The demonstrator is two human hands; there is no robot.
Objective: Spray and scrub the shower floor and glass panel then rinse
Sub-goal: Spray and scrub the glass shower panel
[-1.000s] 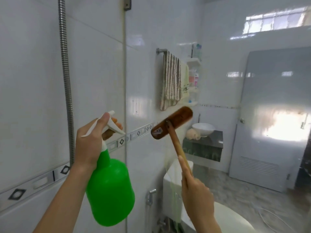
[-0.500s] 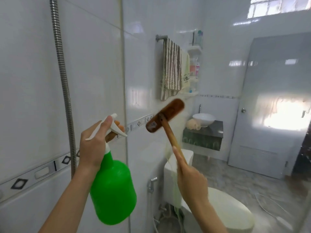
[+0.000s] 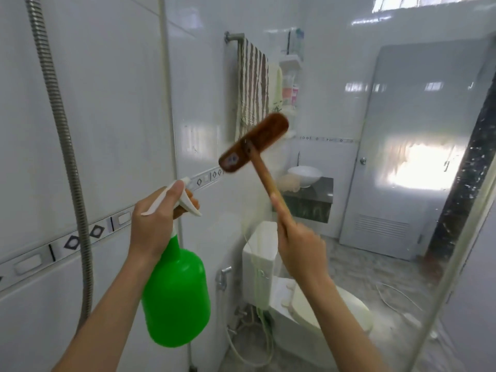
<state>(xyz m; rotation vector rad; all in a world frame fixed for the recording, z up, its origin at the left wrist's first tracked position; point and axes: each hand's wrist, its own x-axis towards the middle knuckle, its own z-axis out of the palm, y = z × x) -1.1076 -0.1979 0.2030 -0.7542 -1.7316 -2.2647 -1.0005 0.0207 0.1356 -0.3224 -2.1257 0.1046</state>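
Note:
My left hand (image 3: 155, 221) grips the neck of a green spray bottle (image 3: 175, 296) with a white trigger head, held upright at chest height. My right hand (image 3: 300, 251) holds the wooden handle of a brown scrub brush (image 3: 253, 142), whose head is raised and pressed toward the glass panel (image 3: 335, 200) in front of me. Pale greenish streaks run down the glass below the brush. The shower floor is out of view.
A metal shower hose (image 3: 64, 146) hangs down the white tiled wall at left. Seen through the glass: a striped towel (image 3: 252, 84) on a rail, a toilet (image 3: 308, 304), a basin (image 3: 304, 174) and a grey door (image 3: 413, 146). The glass panel's edge (image 3: 456, 253) runs diagonally at right.
The brush head has shifted slightly up and right along the glass. The view has swung a little leftward and down. The spray bottle stays in about the same place.

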